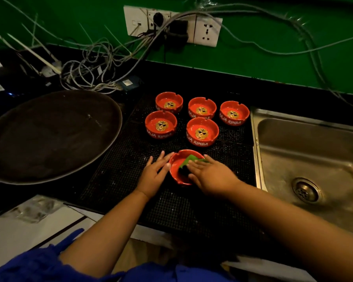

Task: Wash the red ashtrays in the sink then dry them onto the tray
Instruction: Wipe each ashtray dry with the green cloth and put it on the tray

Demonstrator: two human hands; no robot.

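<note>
Item: nearest ashtray (177, 164), scrubbing step, apparently. Left hand (153, 176) fingers straight, steadying rim; right hand (210, 177) fingers flat, pressing green pad (189, 159). Next: probably rinse in sink (306, 159).

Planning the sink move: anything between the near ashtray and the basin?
Nothing visible. Only black mat lies between the near ashtray and the sink to its right; the five other ashtrays sit behind it.

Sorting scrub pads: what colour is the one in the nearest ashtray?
Green; the pad lies in the nearest ashtray under the right hand. Best in head view.
</note>
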